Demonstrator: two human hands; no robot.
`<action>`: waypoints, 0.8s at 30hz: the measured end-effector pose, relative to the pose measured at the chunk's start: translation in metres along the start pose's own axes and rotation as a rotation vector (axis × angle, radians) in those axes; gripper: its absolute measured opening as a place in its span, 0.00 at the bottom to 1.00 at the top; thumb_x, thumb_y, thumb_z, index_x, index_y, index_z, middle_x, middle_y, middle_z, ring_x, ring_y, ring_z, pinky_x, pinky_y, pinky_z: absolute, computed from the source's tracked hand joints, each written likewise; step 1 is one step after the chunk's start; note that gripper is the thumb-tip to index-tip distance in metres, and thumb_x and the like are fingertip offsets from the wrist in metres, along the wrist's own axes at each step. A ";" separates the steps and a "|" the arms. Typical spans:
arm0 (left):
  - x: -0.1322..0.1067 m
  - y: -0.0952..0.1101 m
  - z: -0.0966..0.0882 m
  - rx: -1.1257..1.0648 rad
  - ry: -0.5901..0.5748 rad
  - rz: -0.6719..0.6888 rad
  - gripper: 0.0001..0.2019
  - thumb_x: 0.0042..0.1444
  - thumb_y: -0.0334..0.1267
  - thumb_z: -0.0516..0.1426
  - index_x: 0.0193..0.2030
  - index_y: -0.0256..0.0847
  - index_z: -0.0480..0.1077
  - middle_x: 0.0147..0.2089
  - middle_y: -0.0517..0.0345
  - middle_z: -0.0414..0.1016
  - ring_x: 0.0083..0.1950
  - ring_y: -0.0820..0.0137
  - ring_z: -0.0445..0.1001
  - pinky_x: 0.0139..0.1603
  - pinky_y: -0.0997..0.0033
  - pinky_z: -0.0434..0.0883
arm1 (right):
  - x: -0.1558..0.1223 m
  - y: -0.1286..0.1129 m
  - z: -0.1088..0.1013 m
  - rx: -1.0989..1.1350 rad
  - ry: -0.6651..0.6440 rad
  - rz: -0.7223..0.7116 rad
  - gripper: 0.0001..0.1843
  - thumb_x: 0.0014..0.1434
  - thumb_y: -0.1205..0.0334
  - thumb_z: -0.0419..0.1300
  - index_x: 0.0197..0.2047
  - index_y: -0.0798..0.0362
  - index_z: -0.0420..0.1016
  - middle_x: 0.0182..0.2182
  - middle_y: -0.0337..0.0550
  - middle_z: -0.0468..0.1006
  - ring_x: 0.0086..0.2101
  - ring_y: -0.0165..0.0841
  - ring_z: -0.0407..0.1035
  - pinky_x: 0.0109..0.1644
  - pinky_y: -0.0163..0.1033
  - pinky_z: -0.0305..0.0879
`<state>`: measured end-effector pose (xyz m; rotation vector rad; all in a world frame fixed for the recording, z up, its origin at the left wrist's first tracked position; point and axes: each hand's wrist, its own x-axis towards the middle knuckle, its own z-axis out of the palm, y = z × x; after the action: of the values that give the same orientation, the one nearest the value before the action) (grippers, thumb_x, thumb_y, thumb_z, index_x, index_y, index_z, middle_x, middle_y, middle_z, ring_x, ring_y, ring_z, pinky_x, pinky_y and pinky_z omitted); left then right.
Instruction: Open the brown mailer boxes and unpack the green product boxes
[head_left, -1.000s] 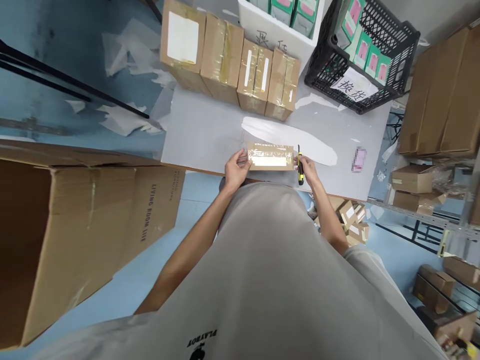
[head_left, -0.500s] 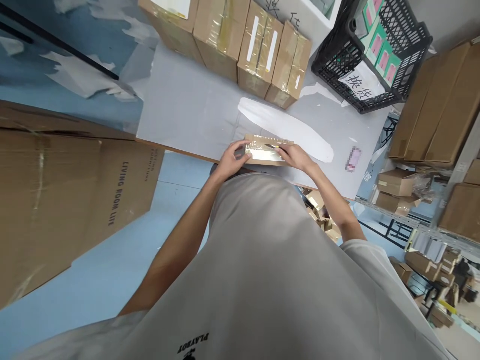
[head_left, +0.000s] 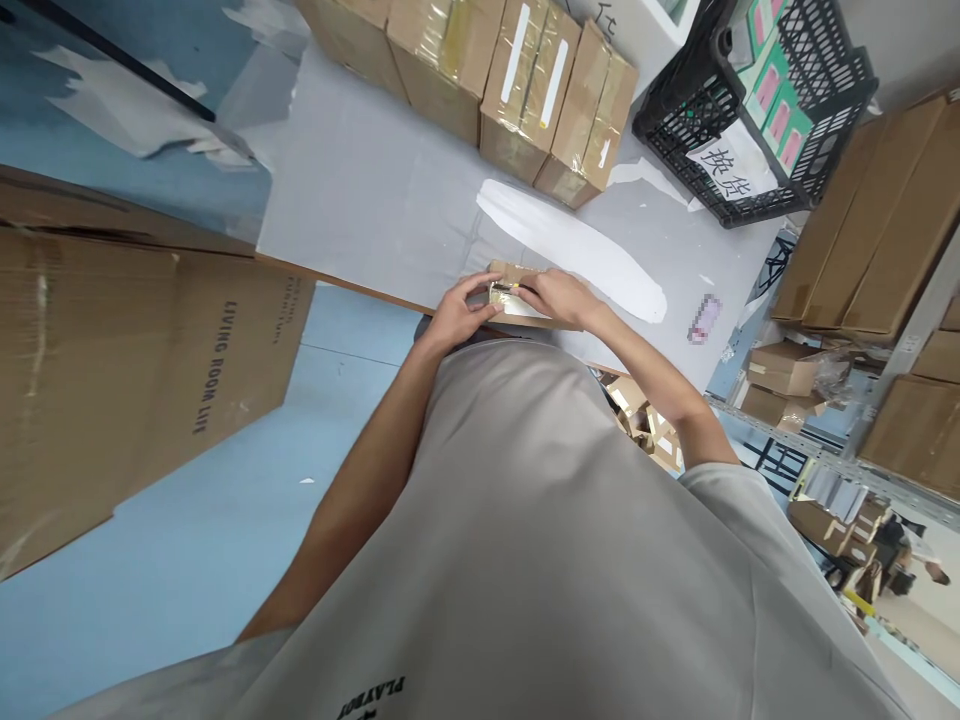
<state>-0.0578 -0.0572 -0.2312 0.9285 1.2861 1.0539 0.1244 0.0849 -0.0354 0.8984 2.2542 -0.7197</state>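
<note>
A small cardboard box with shiny tape and a white label lies at the near edge of the table. My left hand grips its left end, thumb in front and fingers behind. In my right hand is a utility knife, dark with a bit of yellow. Its tip points left and lies over the taped top, close to my left fingers. My right hand covers the right part of the box. Beyond the box, a long white sheet lies on the grey table top.
Several taped cartons line the far side of the table. A black crate with green and pink boxes stands at the far right. Large cardboard leans at left; shelves with cartons are at right. Another person is far off at lower right.
My right hand has moved left along the box with the utility knife, whose tip is now near my left fingers. My left hand stays on the left end. The camera view has shifted slightly.
</note>
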 end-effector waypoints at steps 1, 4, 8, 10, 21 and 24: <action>0.000 0.000 0.000 0.001 0.002 0.000 0.39 0.61 0.60 0.76 0.76 0.49 0.82 0.80 0.42 0.78 0.79 0.42 0.79 0.71 0.46 0.87 | 0.000 -0.001 -0.002 -0.006 -0.004 -0.005 0.32 0.93 0.45 0.47 0.67 0.59 0.87 0.59 0.63 0.92 0.59 0.48 0.86 0.61 0.42 0.69; 0.000 0.000 -0.001 0.000 0.009 -0.004 0.39 0.61 0.58 0.77 0.76 0.50 0.82 0.80 0.42 0.78 0.79 0.42 0.80 0.71 0.45 0.87 | -0.001 -0.005 -0.006 -0.024 -0.022 -0.007 0.34 0.93 0.44 0.46 0.69 0.59 0.86 0.59 0.64 0.92 0.61 0.49 0.86 0.63 0.42 0.70; -0.001 0.000 -0.001 -0.002 0.002 -0.003 0.39 0.62 0.59 0.76 0.77 0.50 0.82 0.80 0.43 0.77 0.79 0.41 0.80 0.73 0.42 0.86 | -0.002 -0.009 -0.011 -0.043 -0.048 0.007 0.32 0.93 0.45 0.48 0.71 0.59 0.86 0.61 0.64 0.92 0.62 0.50 0.86 0.63 0.43 0.71; -0.001 0.000 -0.001 -0.001 -0.001 0.000 0.40 0.61 0.61 0.77 0.77 0.49 0.81 0.80 0.42 0.77 0.79 0.41 0.79 0.74 0.41 0.86 | -0.002 -0.012 -0.014 -0.053 -0.065 0.010 0.31 0.93 0.47 0.49 0.71 0.59 0.86 0.62 0.64 0.92 0.62 0.51 0.86 0.64 0.44 0.72; 0.001 -0.006 -0.002 -0.018 0.013 0.001 0.44 0.58 0.66 0.78 0.77 0.48 0.82 0.81 0.41 0.78 0.81 0.39 0.78 0.79 0.37 0.82 | 0.000 -0.038 -0.014 -0.116 -0.043 0.095 0.27 0.91 0.52 0.53 0.66 0.62 0.88 0.62 0.70 0.90 0.64 0.56 0.86 0.70 0.51 0.80; 0.001 -0.006 -0.002 -0.019 0.018 -0.006 0.45 0.58 0.67 0.78 0.77 0.48 0.82 0.81 0.41 0.78 0.81 0.39 0.79 0.80 0.36 0.81 | 0.002 -0.041 -0.006 -0.148 -0.041 0.086 0.24 0.89 0.60 0.54 0.65 0.64 0.89 0.61 0.72 0.91 0.65 0.57 0.86 0.72 0.54 0.81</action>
<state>-0.0595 -0.0578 -0.2373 0.9022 1.2909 1.0708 0.0904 0.0645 -0.0222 0.8940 2.1870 -0.5206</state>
